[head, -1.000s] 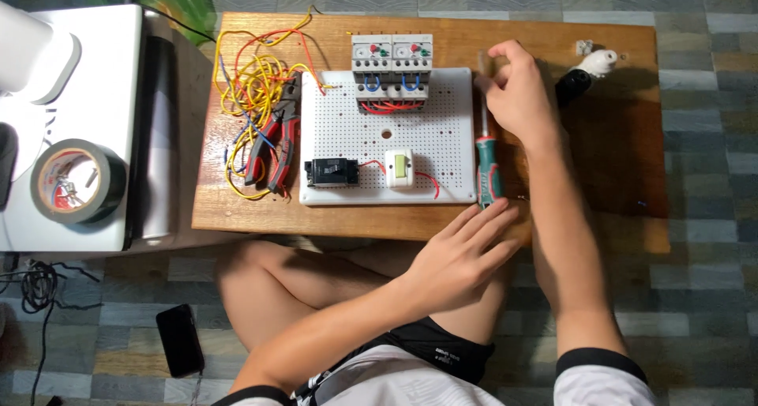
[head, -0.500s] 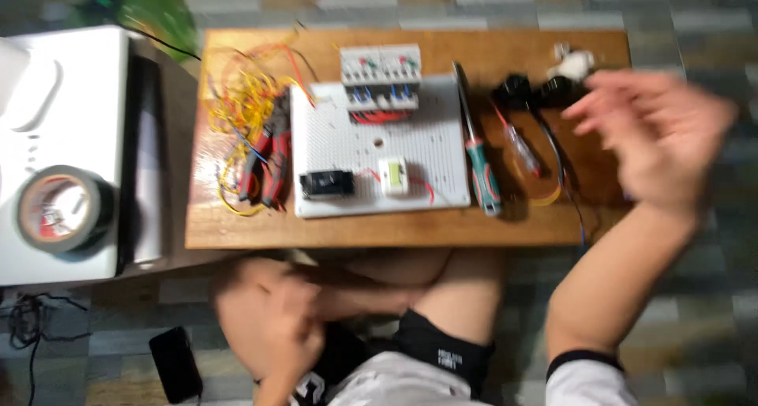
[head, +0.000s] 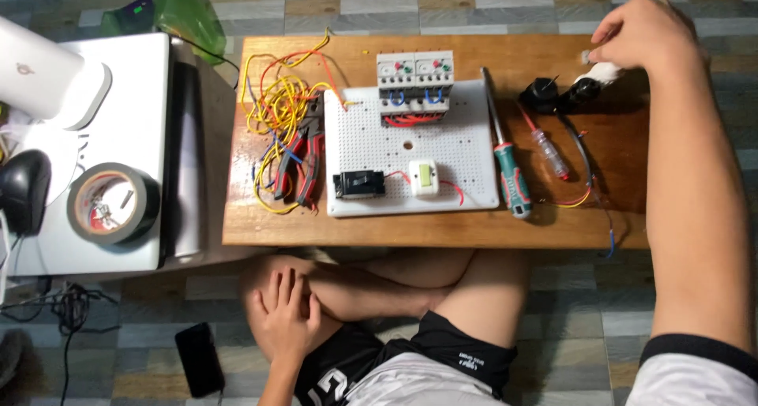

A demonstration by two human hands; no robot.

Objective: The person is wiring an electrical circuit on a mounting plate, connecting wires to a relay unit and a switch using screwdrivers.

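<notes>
At the far left a white cabinet top (head: 134,82) carries a roll of grey tape (head: 113,202) near its front edge, with a dark rounded object at the frame's left border. Just right of the cabinet stands the low wooden table (head: 410,228), its left edge close beside the cabinet's dark side. On the table's left part lies a tangle of yellow and coloured wires (head: 276,106) with red-handled pliers (head: 304,165) on it, reaching almost to the left edge. The white perforated board (head: 407,149) sits in the middle, its near edge close to the table's front rim, bearing grey breakers (head: 414,78) at the top, a black switch (head: 359,184) and a small white switch (head: 424,177) below. Right of the board lie a green-handled screwdriver (head: 505,157) and a smaller clear-handled tester screwdriver (head: 545,147), with bare wood between them and around them. Below the table, the left hand (head: 286,315) rests flat and slack on the person's knee, holding nothing; a black phone (head: 199,359) lies on the floor beside it. At the table's far right corner the right hand (head: 643,35) pinches a small pale piece between narrowly closed fingertips, just above a black and white plug (head: 572,90) with its cable trailing toward the front edge.
</notes>
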